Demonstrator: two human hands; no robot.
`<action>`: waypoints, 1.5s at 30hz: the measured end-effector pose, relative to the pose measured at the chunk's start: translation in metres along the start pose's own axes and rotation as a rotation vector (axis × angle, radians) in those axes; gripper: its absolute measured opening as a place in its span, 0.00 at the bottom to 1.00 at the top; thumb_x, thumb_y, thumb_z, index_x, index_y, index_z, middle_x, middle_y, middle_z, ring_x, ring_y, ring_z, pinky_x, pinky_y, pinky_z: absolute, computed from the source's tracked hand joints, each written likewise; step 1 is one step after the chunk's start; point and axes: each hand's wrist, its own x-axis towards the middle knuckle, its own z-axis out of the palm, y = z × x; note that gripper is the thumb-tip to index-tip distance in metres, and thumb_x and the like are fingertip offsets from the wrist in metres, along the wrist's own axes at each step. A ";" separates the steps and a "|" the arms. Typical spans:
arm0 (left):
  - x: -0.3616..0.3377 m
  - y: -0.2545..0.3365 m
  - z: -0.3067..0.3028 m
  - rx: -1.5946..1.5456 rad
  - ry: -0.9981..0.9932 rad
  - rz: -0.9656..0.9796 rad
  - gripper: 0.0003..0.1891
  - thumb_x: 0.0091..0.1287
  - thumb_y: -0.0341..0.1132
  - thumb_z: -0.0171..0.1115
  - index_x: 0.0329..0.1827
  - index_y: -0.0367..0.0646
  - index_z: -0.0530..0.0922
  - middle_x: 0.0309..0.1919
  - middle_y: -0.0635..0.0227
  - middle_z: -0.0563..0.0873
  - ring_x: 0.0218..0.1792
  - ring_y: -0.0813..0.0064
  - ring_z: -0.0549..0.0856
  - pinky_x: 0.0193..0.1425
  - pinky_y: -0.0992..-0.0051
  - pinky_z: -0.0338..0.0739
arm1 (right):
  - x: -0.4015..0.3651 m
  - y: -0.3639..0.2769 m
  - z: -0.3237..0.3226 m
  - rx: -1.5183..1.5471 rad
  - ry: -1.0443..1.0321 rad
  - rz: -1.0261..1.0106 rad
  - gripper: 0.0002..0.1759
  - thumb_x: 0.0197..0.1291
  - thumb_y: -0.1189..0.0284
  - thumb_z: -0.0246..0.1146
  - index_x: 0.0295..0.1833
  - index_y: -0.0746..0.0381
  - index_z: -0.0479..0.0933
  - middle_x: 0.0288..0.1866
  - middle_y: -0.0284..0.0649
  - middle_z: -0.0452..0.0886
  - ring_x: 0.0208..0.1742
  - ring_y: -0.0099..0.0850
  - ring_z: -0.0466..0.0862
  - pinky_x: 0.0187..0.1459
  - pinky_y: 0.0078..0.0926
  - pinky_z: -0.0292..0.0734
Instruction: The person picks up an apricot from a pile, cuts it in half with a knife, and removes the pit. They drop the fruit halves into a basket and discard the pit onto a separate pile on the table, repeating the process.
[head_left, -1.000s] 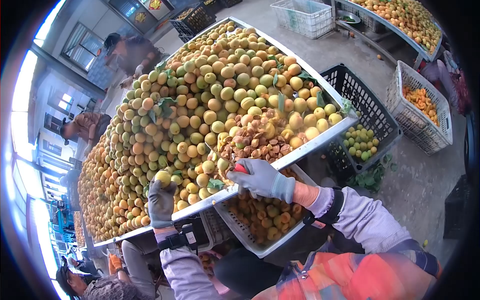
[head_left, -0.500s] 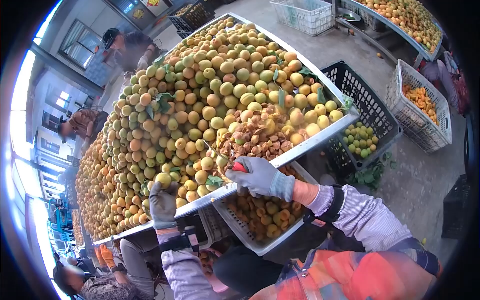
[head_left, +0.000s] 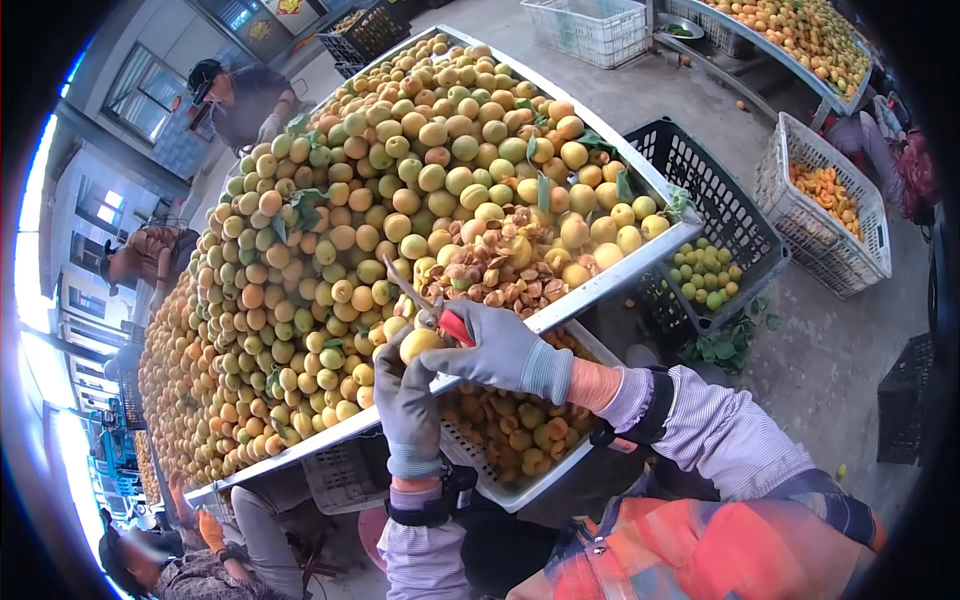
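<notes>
Both of my hands wear grey gloves and meet at the front edge of a metal-rimmed table (head_left: 625,262) heaped with yellow-green apricots (head_left: 350,210). My left hand (head_left: 408,400) grips a yellow apricot (head_left: 421,344). In my right hand (head_left: 495,348) is a red-handled cutting tool (head_left: 457,327), its curved metal part pointing up and left beside that fruit. Just behind my hands lies a pile of brown pits (head_left: 505,270). Below the table edge, a white crate (head_left: 520,495) holds cut apricots (head_left: 525,435).
A black crate (head_left: 765,240) with green fruit stands right of the table, and a white crate (head_left: 865,265) with orange halves farther right. Co-workers are at the upper left (head_left: 245,105), left (head_left: 150,255) and lower left (head_left: 215,560). Leaves (head_left: 725,345) lie on the floor.
My left hand has moved right with an apricot, up against my right hand and the tool. My right hand has shifted slightly left. The whole view has shifted a little.
</notes>
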 end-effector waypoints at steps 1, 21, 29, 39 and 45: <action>0.000 0.000 0.002 0.116 0.017 0.043 0.19 0.71 0.35 0.53 0.59 0.33 0.67 0.51 0.60 0.78 0.50 0.75 0.79 0.56 0.76 0.74 | -0.001 -0.003 -0.002 -0.014 0.025 0.020 0.26 0.51 0.56 0.71 0.45 0.64 0.74 0.32 0.34 0.78 0.35 0.24 0.79 0.41 0.21 0.75; 0.025 -0.021 -0.062 1.462 -0.105 0.261 0.17 0.51 0.33 0.67 0.46 0.49 0.79 0.38 0.63 0.80 0.39 0.58 0.81 0.44 0.63 0.75 | 0.008 -0.013 -0.026 0.927 -0.145 0.282 0.20 0.64 0.54 0.58 0.51 0.58 0.71 0.33 0.37 0.79 0.19 0.15 0.71 0.18 0.11 0.66; 0.060 0.009 -0.134 0.909 0.401 0.211 0.02 0.64 0.25 0.58 0.34 0.36 0.78 0.27 0.76 0.80 0.25 0.87 0.75 0.29 0.84 0.72 | 0.007 -0.020 -0.035 0.972 -0.067 0.316 0.18 0.65 0.56 0.57 0.49 0.59 0.72 0.33 0.37 0.78 0.19 0.15 0.70 0.20 0.12 0.68; 0.107 -0.010 -0.134 1.970 0.148 0.072 0.10 0.57 0.38 0.62 0.41 0.48 0.79 0.35 0.63 0.84 0.43 0.61 0.83 0.43 0.65 0.78 | 0.009 -0.017 -0.026 0.933 -0.130 0.285 0.19 0.65 0.56 0.57 0.53 0.58 0.71 0.33 0.37 0.78 0.20 0.14 0.68 0.22 0.13 0.68; 0.119 -0.005 -0.158 1.868 0.316 0.166 0.05 0.57 0.31 0.57 0.35 0.41 0.79 0.35 0.56 0.84 0.34 0.59 0.85 0.39 0.66 0.78 | 0.009 -0.015 -0.029 0.951 -0.129 0.269 0.19 0.65 0.56 0.57 0.52 0.59 0.72 0.32 0.38 0.79 0.19 0.15 0.70 0.21 0.13 0.68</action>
